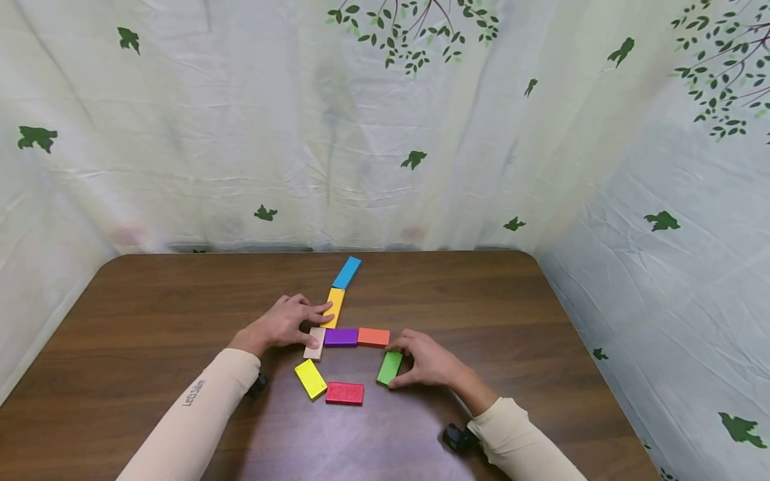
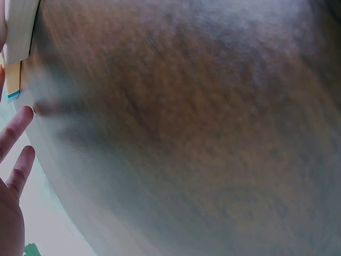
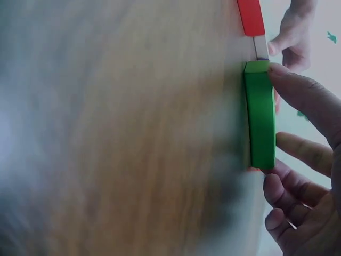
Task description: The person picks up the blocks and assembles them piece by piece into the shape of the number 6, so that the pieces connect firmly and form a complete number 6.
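Observation:
My right hand (image 1: 428, 361) grips a green block (image 1: 390, 368) on the table, thumb at its near end and fingers at the far end. The right wrist view shows the same green block (image 3: 261, 114) between thumb and fingertips. With extended fingers my left hand (image 1: 289, 323) touches an orange-yellow block (image 1: 335, 299), its thumb on a beige wooden block (image 1: 313, 351). Beyond the orange-yellow block lies a blue block (image 1: 347, 273). A purple block (image 1: 341, 338) and an orange block (image 1: 373, 337) run end to end from the beige one towards the green one.
Nearer to me lie a yellow block (image 1: 310, 379) and a red block (image 1: 345, 393), close together at one corner. All rest on a brown wooden table (image 1: 180, 300). White curtains (image 1: 271, 133) with green leaf prints hang behind and beside it.

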{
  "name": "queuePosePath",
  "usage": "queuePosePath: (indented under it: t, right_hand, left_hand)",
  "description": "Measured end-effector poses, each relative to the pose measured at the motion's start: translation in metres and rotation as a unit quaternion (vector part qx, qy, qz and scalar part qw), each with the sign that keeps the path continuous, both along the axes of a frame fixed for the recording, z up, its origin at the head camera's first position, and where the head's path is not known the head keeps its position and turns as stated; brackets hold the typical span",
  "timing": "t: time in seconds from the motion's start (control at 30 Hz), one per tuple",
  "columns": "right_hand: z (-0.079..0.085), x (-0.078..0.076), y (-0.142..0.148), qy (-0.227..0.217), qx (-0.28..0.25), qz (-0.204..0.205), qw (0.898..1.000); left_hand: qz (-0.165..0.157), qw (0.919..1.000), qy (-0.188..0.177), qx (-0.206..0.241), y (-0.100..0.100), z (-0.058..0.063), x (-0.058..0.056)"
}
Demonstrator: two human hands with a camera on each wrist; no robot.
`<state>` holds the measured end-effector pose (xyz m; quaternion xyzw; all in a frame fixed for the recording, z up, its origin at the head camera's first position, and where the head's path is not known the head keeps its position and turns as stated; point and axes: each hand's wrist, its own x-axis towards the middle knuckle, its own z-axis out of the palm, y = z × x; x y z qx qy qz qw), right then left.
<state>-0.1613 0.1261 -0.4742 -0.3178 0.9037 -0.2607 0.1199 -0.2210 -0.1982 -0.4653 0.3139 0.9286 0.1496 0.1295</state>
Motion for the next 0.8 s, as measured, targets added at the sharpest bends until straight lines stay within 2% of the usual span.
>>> queuePosePath:
  t: [0.37, 0.8]
  right_hand:
    - [-0.002, 0.003, -0.009, 0.028, -0.002, 0.014, 1.000]
    - [0.001, 0.007, -0.018, 0.001, 0.029, 0.002, 1.000]
  left_hand:
    - [-0.002, 1.0000, -0.001, 0.000, -0.001, 0.000, 0.000]
    - [-0.002, 1.0000, 0.000, -0.006, -0.001, -0.001, -0.001]
